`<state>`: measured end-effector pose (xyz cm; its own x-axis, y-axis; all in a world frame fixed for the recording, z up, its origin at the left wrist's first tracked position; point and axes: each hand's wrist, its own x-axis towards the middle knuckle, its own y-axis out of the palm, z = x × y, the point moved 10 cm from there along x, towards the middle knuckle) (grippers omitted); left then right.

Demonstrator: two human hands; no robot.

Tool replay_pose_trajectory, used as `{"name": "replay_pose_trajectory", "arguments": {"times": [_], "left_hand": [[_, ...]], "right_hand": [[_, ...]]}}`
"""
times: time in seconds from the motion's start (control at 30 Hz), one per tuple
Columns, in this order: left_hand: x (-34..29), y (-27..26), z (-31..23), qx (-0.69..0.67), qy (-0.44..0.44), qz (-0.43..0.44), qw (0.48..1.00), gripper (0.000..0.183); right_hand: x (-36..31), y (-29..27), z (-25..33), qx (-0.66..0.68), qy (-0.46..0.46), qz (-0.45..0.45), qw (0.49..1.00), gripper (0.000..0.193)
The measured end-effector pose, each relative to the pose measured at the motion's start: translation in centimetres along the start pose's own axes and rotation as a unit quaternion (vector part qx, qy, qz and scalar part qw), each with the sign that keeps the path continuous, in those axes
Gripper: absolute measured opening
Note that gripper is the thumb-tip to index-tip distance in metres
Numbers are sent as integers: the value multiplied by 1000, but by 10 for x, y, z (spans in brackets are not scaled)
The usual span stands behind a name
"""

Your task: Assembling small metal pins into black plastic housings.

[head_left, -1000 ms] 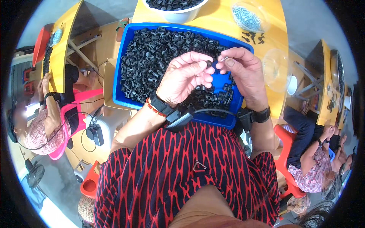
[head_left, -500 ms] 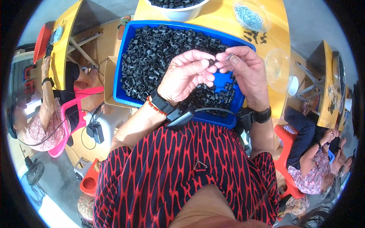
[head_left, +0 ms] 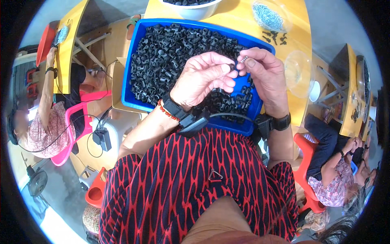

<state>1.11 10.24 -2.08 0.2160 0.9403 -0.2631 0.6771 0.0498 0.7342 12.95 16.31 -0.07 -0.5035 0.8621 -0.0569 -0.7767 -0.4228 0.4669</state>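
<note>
Over the blue tray, my two hands meet almost fingertip to fingertip. My left hand pinches a small black plastic part between thumb and forefinger, mostly covered by the fingers. In my right hand, thumb and forefinger close on a small silvery coil spring. Spring and part are held close beside each other; whether they touch, I cannot tell. Beneath the hands lie masses of loose black plastic parts, heaped on the tray's left and thinner toward its right.
The tray stands on a yellow table. Behind it are a white bowl of black parts and a clear dish of small silvery-blue pieces. Small dark pieces and another clear dish lie rightward. Co-workers sit at both sides.
My left fingertips have moved slightly right with the black part, closer to the spring. My right hand has hardly moved and keeps its pinch.
</note>
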Motion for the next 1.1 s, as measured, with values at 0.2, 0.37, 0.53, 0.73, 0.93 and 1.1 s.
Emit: {"name": "replay_pose_trajectory", "arguments": {"times": [0.2, 0.37, 0.53, 0.73, 0.93, 1.1], "left_hand": [[1, 0, 0, 9, 11, 6, 1000, 18], [1, 1, 0, 27, 16, 5, 999, 17], [1, 0, 1, 22, 14, 3, 1000, 16], [2, -3, 1, 16, 19, -18, 1000, 12], [2, -2, 0, 27, 25, 1, 999, 14], [3, -5, 2, 15, 22, -16, 1000, 11]], "right_hand": [[-1, 13, 7, -73, -16, 22, 997, 15], [-2, 11, 7, -108, -41, 40, 993, 15], [-5, 14, 12, -143, -66, 39, 987, 16], [-7, 15, 16, -166, -94, 38, 981, 16], [-7, 18, 18, -184, -103, 47, 976, 17], [-8, 19, 19, -201, -114, 49, 972, 16]]}}
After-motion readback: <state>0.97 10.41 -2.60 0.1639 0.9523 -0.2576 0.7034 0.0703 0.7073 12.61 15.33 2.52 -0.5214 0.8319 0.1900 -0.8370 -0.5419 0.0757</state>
